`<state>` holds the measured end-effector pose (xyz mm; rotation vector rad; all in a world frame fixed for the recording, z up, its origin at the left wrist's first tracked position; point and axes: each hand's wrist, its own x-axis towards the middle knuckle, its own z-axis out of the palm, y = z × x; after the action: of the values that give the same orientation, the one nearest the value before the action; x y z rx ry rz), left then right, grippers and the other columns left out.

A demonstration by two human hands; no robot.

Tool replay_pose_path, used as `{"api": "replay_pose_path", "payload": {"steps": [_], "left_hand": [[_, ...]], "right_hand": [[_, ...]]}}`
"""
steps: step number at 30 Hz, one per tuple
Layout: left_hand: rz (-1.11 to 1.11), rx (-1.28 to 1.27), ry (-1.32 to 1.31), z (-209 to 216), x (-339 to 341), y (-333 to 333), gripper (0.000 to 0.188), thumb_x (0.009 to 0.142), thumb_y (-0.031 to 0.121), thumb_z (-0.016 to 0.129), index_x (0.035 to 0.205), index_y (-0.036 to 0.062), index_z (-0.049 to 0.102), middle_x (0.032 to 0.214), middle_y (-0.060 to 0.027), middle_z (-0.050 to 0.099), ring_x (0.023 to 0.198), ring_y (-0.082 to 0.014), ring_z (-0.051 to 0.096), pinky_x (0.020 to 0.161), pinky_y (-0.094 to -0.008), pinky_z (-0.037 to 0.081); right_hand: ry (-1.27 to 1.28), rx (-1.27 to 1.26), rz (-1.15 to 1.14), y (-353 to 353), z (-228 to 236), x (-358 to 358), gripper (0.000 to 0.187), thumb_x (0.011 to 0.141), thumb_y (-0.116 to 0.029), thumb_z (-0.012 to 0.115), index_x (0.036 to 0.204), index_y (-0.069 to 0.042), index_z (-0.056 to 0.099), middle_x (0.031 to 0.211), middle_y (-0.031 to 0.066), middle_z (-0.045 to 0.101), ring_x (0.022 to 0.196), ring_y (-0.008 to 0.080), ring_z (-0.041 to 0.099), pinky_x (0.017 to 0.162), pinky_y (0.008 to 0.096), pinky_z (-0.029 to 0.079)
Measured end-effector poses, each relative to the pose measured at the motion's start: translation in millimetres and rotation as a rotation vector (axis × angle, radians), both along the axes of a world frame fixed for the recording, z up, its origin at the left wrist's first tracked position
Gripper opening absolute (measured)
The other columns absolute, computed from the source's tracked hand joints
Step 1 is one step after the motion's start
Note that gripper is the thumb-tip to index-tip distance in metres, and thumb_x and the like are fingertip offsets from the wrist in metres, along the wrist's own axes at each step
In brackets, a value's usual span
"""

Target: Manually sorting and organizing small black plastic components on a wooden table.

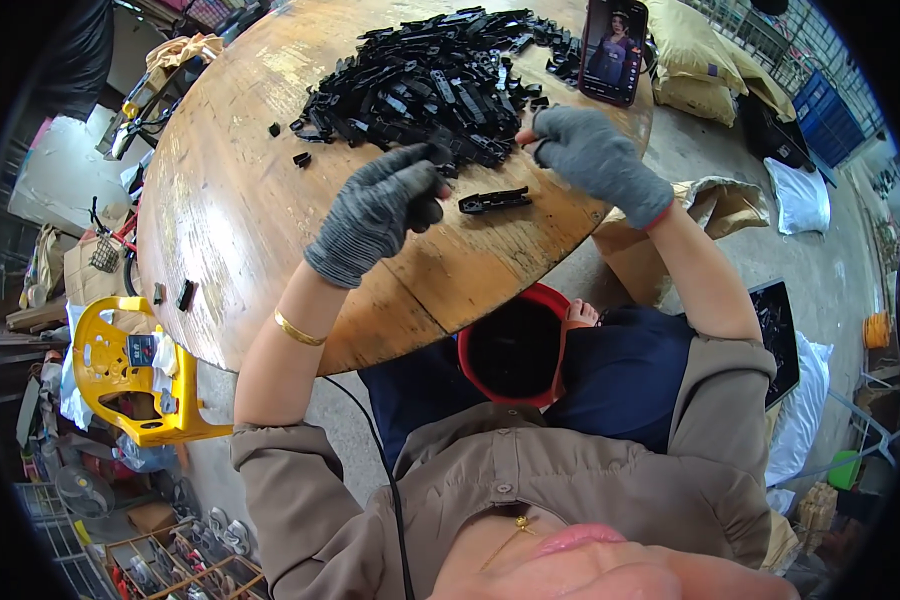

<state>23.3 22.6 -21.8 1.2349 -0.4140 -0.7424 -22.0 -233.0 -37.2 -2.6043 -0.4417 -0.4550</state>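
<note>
A large heap of black plastic clips (440, 85) lies on the round wooden table (230, 220). My left hand (375, 212), in a grey knit glove, hovers just in front of the heap with its fingers curled together. Dark shapes at its fingertips blend with the heap, so what it holds is unclear. At the heap's right edge is my right hand (602, 162), gloved too, its bare thumb and fingertip drawn close together; anything between them is too small to name. Between the hands, nearer the table's edge, rests a single long black clip (495, 201).
A phone (613, 50) stands upright beside the heap. Loose black bits (186, 295) lie at the table's left. Below the edge, between my legs, is a red bucket (467, 350) with dark contents. A yellow chair (90, 360) stands left; a brown paper sack (635, 265) right.
</note>
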Motion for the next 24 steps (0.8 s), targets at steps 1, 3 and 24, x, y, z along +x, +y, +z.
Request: {"api": "replay_pose_path", "payload": {"steps": [1, 3, 24], "left_hand": [[-0.058, 0.019, -0.041, -1.8, -1.0, -0.6, 0.028, 0.089, 0.022, 0.049, 0.110, 0.0028, 0.054, 0.079, -0.0057, 0.061, 0.061, -0.0090, 0.056, 0.054, -0.0193, 0.046], [-0.084, 0.106, -0.147, 0.4, -4.9, -2.3, 0.029, 0.089, 0.021, 0.049, 0.111, 0.0029, 0.054, 0.074, -0.0028, 0.058, 0.055, -0.0060, 0.051, 0.051, -0.0173, 0.043], [-0.240, 0.333, -0.509, 11.7, -38.6, -10.3, 0.022, 0.088, 0.017, 0.051, 0.099, -0.0004, 0.059, 0.082, -0.0116, 0.062, 0.073, -0.0177, 0.055, 0.070, -0.0283, 0.045]], "right_hand": [[0.151, 0.362, 0.040, 3.4, 1.5, -0.6, 0.018, 0.077, -0.015, 0.061, 0.091, -0.005, 0.063, 0.075, 0.0061, 0.059, 0.068, 0.0171, 0.056, 0.064, 0.0277, 0.046], [0.309, 0.725, 0.083, 12.3, 10.1, -5.3, 0.021, 0.079, -0.018, 0.061, 0.094, -0.004, 0.063, 0.076, 0.0039, 0.060, 0.066, 0.0124, 0.055, 0.061, 0.0244, 0.045], [0.671, 1.202, 0.166, 62.1, 36.1, -25.7, 0.048, 0.084, -0.048, 0.050, 0.089, -0.001, 0.062, 0.082, 0.0083, 0.060, 0.076, 0.0143, 0.058, 0.067, 0.0213, 0.047]]}}
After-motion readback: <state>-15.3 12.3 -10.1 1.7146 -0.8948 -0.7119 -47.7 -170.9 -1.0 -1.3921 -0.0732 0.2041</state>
